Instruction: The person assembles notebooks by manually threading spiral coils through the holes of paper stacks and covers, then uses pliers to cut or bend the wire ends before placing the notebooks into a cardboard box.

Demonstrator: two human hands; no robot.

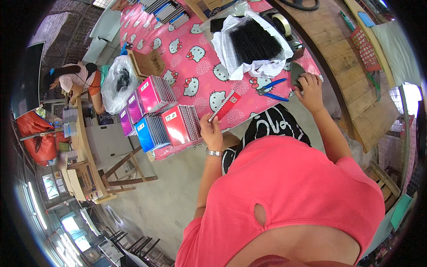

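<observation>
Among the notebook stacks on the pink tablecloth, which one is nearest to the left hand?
The red stack. It is the only stack with red covers and sits just left of the left hand; the blue stack is farther left.

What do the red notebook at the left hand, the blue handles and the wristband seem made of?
Notebook: probably smooth card, from its flat, stiff look.
Handles: likely smooth plastic or rubber, by their even colour.
Wristband: probably polished metal, from its silvery glints.
</observation>
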